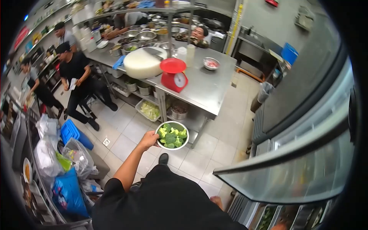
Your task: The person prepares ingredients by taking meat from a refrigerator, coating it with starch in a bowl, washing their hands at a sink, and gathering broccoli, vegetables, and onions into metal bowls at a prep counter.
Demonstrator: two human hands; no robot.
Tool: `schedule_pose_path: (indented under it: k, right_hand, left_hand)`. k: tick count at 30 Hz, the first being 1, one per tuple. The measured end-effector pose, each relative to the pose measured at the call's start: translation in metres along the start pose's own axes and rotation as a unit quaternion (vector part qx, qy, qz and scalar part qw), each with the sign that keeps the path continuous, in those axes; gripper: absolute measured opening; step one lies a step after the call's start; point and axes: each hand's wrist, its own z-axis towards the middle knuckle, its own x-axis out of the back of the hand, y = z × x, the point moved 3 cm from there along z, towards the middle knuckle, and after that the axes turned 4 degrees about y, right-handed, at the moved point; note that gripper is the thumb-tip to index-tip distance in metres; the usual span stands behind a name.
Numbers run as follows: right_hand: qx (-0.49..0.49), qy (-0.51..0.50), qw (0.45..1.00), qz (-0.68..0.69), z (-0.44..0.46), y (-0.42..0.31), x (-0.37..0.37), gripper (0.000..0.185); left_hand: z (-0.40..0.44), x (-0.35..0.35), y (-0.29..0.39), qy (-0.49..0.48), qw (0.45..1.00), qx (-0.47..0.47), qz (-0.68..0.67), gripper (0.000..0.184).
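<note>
My left hand (150, 140) is closed on the rim of a round metal bowl (186, 142), held out in front of me above the floor. Green broccoli florets (171, 137) fill the bowl. Low beside my dark shirt, a small patch of skin that looks like my right hand (216, 201) shows. Its fingers cannot be made out, and the body hides most of it. To its right stands a swung-out glass door (283, 180) of a fridge, with shelves of greens behind its lower edge.
A steel worktable (209, 82) ahead carries a red scale (174, 76), a large white round block (140, 65) and several bowls. Under it sits a tub of cut lettuce (149, 110). Bags (48, 161) and a blue bin (74, 134) crowd the left. Several people are beyond.
</note>
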Motion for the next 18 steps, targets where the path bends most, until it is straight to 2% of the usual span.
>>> schedule_pose_path:
  k: [1, 2, 4, 6, 11, 14, 17, 18]
  right_hand:
    - [-0.017, 0.002, 0.998, 0.058, 0.015, -0.012, 0.01, 0.015]
    - [-0.074, 0.012, 0.979, 0.187, 0.028, -0.018, 0.026, 0.013]
    - [-0.173, 0.052, 0.893, 0.412, 0.05, -0.032, 0.066, 0.01]
    - [-0.179, 0.077, 0.865, 0.463, 0.074, -0.046, 0.099, 0.007]
    - [-0.155, 0.106, 0.853, 0.487, 0.115, -0.089, 0.157, 0.004]
    - [-0.083, 0.129, 0.842, 0.517, 0.129, -0.105, 0.169, 0.008]
    - [0.11, 0.145, 0.787, 0.59, 0.163, -0.097, 0.165, 0.013]
    - [0.14, 0.144, 0.774, 0.6, 0.182, -0.095, 0.171, 0.027]
  left_hand:
    - [0.005, 0.013, -0.004, 0.016, 1.0, -0.003, -0.008, 0.018]
    - [0.016, 0.034, -0.009, 0.03, 0.999, -0.005, -0.018, 0.019]
    - [0.036, 0.068, -0.009, 0.058, 0.998, -0.009, -0.033, 0.019]
    - [0.045, 0.1, -0.001, 0.095, 0.995, -0.012, -0.033, 0.02]
    - [0.085, 0.213, 0.041, 0.181, 0.982, -0.052, -0.007, 0.02]
    - [0.121, 0.279, 0.059, 0.218, 0.971, -0.081, -0.052, 0.021]
    - [0.154, 0.336, 0.098, 0.242, 0.962, -0.097, -0.077, 0.019]
    - [0.163, 0.35, 0.109, 0.253, 0.957, -0.105, -0.098, 0.016]
